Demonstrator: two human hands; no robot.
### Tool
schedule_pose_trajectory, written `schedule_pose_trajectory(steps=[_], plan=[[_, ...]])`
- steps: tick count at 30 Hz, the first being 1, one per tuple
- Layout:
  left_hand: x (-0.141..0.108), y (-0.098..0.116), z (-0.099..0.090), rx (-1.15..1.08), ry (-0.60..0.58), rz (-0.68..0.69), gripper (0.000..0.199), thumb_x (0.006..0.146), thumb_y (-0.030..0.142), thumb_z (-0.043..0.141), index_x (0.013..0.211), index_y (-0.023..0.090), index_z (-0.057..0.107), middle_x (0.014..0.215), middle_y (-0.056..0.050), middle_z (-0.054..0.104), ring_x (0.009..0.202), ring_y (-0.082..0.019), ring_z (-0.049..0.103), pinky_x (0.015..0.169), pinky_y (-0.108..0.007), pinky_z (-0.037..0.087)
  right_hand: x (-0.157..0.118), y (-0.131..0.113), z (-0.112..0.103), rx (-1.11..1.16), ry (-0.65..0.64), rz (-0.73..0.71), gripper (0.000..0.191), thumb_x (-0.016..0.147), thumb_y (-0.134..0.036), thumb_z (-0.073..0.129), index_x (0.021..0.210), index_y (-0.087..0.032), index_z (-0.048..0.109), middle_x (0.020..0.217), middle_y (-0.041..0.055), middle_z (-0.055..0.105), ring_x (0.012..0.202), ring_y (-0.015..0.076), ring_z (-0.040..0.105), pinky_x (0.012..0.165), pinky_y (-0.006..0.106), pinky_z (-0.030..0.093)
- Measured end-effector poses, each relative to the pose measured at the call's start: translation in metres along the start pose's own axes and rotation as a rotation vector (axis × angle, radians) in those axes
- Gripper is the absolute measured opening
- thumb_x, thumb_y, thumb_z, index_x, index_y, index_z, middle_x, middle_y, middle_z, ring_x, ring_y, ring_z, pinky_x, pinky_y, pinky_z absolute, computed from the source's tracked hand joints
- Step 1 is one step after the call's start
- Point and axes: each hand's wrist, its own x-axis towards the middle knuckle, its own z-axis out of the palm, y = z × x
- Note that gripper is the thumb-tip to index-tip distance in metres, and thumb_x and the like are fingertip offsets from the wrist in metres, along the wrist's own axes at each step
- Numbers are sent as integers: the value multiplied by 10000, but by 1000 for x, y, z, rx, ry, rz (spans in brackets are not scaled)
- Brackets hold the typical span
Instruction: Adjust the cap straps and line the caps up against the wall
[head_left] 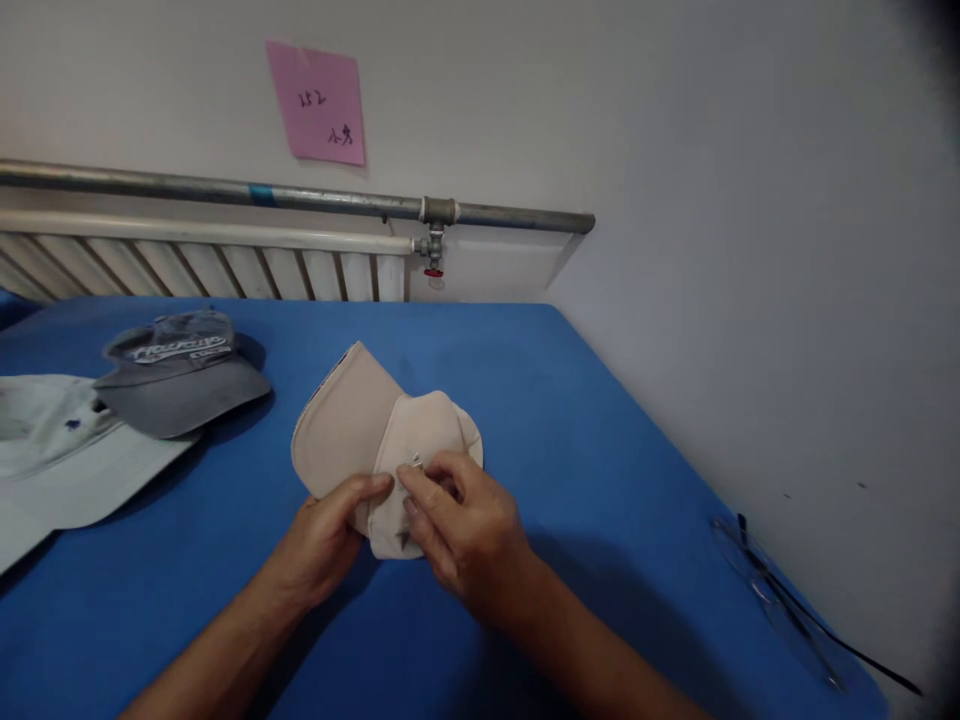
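While the left hand (326,535) pinches the beige cap (390,440) over the table (510,350), the right hand (476,520), at its front, whether gripping I cannot tell, should work lightly.

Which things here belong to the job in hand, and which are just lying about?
In the job:
beige cloth cap with a wide brim
left hand, gripping it
right hand, touching it

Lying about, it seems:
dark grey brimmed cloth cap
off-white brimmed cloth cap
thin dark-framed eyeglasses
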Motion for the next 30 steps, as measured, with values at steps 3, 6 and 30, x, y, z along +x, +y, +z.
schedule_pose_trajectory(steps=[3, 6, 30], plan=[[2, 2, 0, -10, -5, -26, 322, 507, 271, 892, 778, 135, 782, 875, -97, 775, 931, -312, 697, 714, -297, 584, -1, -1, 0, -20, -2, -24, 307, 921, -192, 523, 1183, -143, 676, 1032, 137, 634, 806, 176, 631, 735, 303, 573], [3, 3, 0, -5, 0, -37, 345, 502, 283, 885, 788, 119, 783, 893, -116, 773, 962, -334, 685, 753, -325, 581, -1, -1, 0, -21, -19, -44, 279, 913, -193, 532, 1141, -162, 691, 1080, 141, 624, 806, 174, 629, 749, 310, 576], [3, 3, 2, 136, -99, 132, 561, 591, 220, 890, 1127, 182, 729, 895, -78, 782, 980, -270, 699, 901, -342, 534, 6, 14, 3, 469, 90, 382, 97, 821, -151, 596, 748, -204, 630, 744, -1, 586, 643, 112, 543, 591, 229, 460]])
